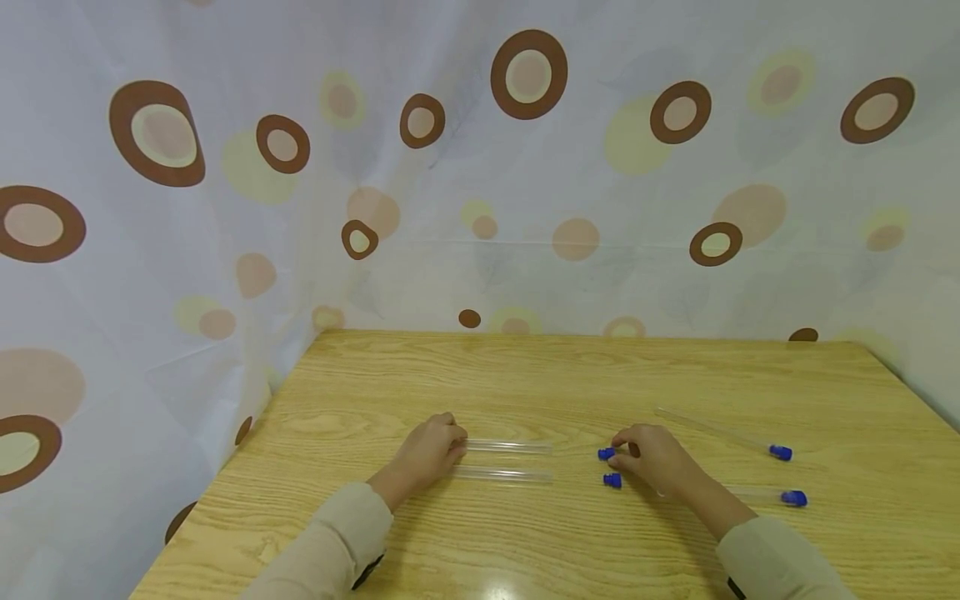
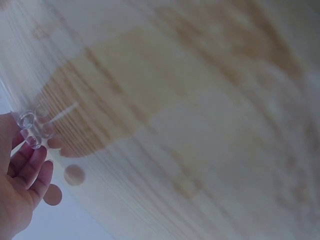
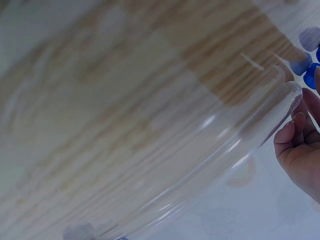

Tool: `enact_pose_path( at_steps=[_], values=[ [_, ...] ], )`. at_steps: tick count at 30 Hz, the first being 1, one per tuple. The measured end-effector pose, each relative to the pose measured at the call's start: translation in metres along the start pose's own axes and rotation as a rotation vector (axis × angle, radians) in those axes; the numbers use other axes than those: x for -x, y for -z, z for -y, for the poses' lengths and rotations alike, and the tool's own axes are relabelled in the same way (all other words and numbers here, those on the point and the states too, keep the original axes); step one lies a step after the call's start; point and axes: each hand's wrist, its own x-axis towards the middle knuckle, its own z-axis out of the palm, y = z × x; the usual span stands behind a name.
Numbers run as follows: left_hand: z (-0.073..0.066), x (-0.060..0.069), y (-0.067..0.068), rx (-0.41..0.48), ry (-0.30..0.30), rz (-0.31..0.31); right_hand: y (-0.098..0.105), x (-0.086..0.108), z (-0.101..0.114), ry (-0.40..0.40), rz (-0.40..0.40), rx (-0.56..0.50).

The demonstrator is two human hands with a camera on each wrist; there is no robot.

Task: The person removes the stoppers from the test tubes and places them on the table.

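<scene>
Pinching the left end of the far clear tube (image 1: 510, 447), the left hand (image 1: 431, 450) has its thumb and fingers bent; the tube points to 3 o'clock. At 4 o'clock from that hand lies the near clear tube (image 1: 506, 476), beside its thumb. Across from it, the right hand (image 1: 656, 458) bends thumb and forefinger around the far blue cap (image 1: 605, 454) at 9 o'clock; I cannot tell whether they grip it. The near blue cap (image 1: 612, 481) sits at 8 o'clock. Farther out, 2 blue-capped tubes (image 1: 753, 493) rest at 2 and 4 o'clock on the wooden table (image 1: 420, 375); patterned cloth (image 1: 450, 183) hangs at 12.
</scene>
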Motion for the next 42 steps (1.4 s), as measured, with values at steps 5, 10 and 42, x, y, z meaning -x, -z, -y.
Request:
enact_pose_path(
  at_steps=[5, 10, 42],
  values=[
    [0.001, 0.0, 0.0, 0.012, 0.0, -0.001, 0.001, 0.0, 0.0, 0.003, -0.003, -0.008],
    [0.002, 0.0, 0.0, 0.015, 0.0, -0.002, 0.003, 0.002, 0.0, 0.011, -0.008, -0.018],
    [-0.01, 0.001, 0.007, 0.066, -0.081, -0.083, 0.01, 0.016, -0.004, 0.036, -0.054, 0.033]
  ],
)
